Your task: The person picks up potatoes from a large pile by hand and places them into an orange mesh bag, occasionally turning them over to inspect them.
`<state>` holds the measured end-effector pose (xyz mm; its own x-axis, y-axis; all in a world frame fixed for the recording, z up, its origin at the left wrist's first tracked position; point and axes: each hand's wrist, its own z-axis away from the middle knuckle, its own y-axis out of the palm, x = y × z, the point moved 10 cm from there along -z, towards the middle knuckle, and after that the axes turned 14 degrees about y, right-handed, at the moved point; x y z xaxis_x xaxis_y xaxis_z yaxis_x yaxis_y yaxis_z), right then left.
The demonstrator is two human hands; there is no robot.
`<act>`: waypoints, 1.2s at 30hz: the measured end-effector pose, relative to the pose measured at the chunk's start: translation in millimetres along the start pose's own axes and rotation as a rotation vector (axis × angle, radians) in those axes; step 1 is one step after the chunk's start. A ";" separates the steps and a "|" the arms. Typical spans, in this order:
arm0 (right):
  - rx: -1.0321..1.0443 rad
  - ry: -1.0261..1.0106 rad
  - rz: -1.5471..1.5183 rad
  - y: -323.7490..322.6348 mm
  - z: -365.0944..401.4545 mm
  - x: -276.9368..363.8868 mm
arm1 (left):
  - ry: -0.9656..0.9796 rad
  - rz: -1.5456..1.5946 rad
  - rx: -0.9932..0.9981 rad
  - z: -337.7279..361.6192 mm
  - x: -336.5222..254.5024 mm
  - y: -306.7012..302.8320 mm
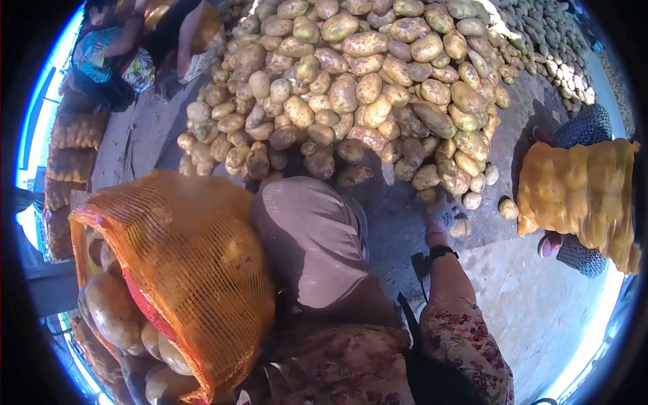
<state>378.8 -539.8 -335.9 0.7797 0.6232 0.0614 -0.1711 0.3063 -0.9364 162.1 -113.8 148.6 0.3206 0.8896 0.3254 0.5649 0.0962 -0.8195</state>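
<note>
My right hand [442, 213], in a light glove with a dark band at the wrist, reaches down to the front edge of a large potato heap [378, 88]. A loose potato [460, 228] lies right beside it; the fingers are too small and shaded to show whether they grip one. To my left an orange mesh sack [196, 250] leans with its mouth towards me, and large potatoes [115, 310] show inside. I cannot make out my left hand; the sack may hide it. My bent knee [310, 229] is between sack and heap.
On the right a filled orange mesh sack [574, 189] stands in front of another person, whose patterned clothing [587, 128] shows. Other people [115, 54] are at the upper left, near stacked sacks [71, 162]. Another potato heap [553, 40] lies at the far right. Loose potatoes [507, 208] dot the concrete floor.
</note>
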 end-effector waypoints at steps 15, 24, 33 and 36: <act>0.643 -0.432 -1.063 -27.0 67.0 105.4 | 0.021 0.205 -0.213 11.0 -6.8 -15.1; 0.123 -1.924 -0.907 -389.3 458.0 203.5 | 0.074 0.039 -0.312 11.8 -14.6 -19.9; 0.239 -2.452 -0.407 -354.8 550.1 211.4 | -0.227 -0.120 -0.210 14.4 2.1 -16.6; 0.282 -2.306 -0.488 -365.1 554.8 230.1 | -0.213 -0.144 -0.209 12.8 3.0 -14.5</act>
<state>286.5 -109.0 211.9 -0.8647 -0.0831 0.4954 -0.4547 0.5483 -0.7018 145.1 -106.8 155.3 0.0722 0.9491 0.3067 0.7435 0.1537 -0.6508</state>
